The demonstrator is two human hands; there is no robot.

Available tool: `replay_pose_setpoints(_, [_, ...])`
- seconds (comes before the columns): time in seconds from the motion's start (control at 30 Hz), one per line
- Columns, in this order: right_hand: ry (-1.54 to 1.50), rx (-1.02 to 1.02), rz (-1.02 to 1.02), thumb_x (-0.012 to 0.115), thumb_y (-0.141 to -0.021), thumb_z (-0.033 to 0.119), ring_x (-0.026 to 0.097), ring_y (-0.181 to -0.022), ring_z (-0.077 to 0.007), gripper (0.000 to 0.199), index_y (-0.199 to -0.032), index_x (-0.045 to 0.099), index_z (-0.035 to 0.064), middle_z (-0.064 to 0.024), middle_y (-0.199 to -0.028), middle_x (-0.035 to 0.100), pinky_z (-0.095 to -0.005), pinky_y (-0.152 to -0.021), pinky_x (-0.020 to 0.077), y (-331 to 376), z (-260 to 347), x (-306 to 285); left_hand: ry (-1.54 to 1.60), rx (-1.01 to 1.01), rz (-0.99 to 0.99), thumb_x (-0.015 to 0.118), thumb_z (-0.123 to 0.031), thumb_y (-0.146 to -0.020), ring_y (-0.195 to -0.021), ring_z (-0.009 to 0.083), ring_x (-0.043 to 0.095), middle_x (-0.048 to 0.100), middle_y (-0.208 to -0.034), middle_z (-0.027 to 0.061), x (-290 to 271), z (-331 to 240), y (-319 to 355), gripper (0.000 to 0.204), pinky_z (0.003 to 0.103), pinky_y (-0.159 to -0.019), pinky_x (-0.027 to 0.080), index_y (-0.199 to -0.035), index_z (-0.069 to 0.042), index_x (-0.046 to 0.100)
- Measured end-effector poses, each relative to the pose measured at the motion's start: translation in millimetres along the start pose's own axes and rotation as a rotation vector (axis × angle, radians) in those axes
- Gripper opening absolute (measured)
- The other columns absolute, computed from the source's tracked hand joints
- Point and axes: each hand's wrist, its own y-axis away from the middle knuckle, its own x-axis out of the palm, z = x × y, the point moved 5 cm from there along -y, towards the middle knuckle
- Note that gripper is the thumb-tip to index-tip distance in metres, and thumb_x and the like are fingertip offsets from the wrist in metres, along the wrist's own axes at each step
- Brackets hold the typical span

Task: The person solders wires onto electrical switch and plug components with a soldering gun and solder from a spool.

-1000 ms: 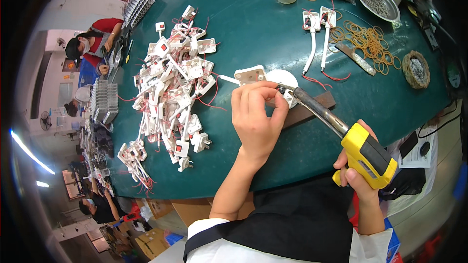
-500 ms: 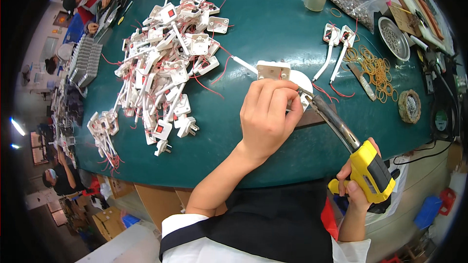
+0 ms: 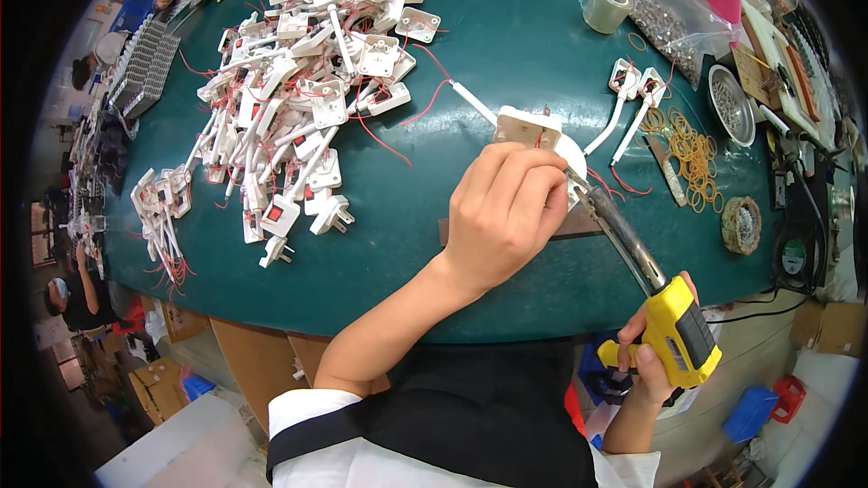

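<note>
My right hand grips a yellow and black soldering gun by its handle, its metal barrel slanting up and left. The gun's tip ends close to the fingertips of my left hand. That hand is closed in a pinch, and its fingers hide what they hold. Just beyond its knuckles is a white plastic plug housing with a red wire inside. A white cord runs from there up and left. Part of a white round piece shows beside the fingers, above a dark flat bar.
A large heap of white plug housings with red wires covers the left of the green table. At the right lie two corded housings, rubber bands, a tape roll, a bag of small parts and a metal bowl.
The whole view has shifted a little, moving the heap up and left in the picture. My pinching left hand and the soldering gun keep nearly the same position relative to each other.
</note>
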Motion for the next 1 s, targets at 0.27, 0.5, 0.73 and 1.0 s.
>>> replay_pose_setpoints(0.27, [0.052,-0.009,-0.006,0.07,-0.074,0.013,0.052,-0.051,-0.0147,0.086,-0.143,0.02,-0.0015,-0.0171,-0.077,0.061,-0.0229,-0.047,0.0442,1,4,-1,0.028,0.013,0.014,0.071,0.002,-0.064,-0.078,0.0251,0.058,0.063,-0.087,0.0047,-1,2,0,0.02,0.033,-0.066,0.049,-0.079,-0.004,0.059])
replay_pose_setpoints(0.5, [0.008,-0.087,-0.015,0.069,-0.075,0.013,0.052,-0.051,-0.0168,0.086,-0.143,0.018,-0.0009,-0.019,-0.079,0.06,-0.0239,-0.046,0.0453,1,9,0,0.027,0.013,0.004,0.071,0.002,-0.064,-0.077,0.0246,0.058,0.064,-0.087,0.0048,-3,2,0,0.021,0.034,-0.067,0.049,-0.08,-0.004,0.059])
replay_pose_setpoints(0.73, [0.018,-0.076,-0.007,0.071,-0.074,0.014,0.051,-0.047,-0.0158,0.089,-0.142,0.016,-0.0009,-0.0189,-0.077,0.06,-0.0236,-0.043,0.0432,-2,10,2,0.025,0.008,-0.005,0.07,0.002,-0.064,-0.077,0.0232,0.058,0.063,-0.087,0.0045,-1,1,2,0.021,0.033,-0.066,0.049,-0.079,-0.004,0.058])
replay_pose_setpoints(1.0, [0.332,-0.322,-0.243,0.061,-0.081,0.01,0.053,-0.065,-0.0147,0.065,-0.137,0.033,-0.0046,-0.0147,-0.096,0.055,-0.0236,-0.047,0.0451,4,30,-53,0.023,0.016,-0.022,0.07,0.002,-0.063,-0.076,0.0225,0.058,0.063,-0.086,0.004,-3,-1,0,0.02,0.033,-0.065,0.049,-0.077,-0.004,0.057])
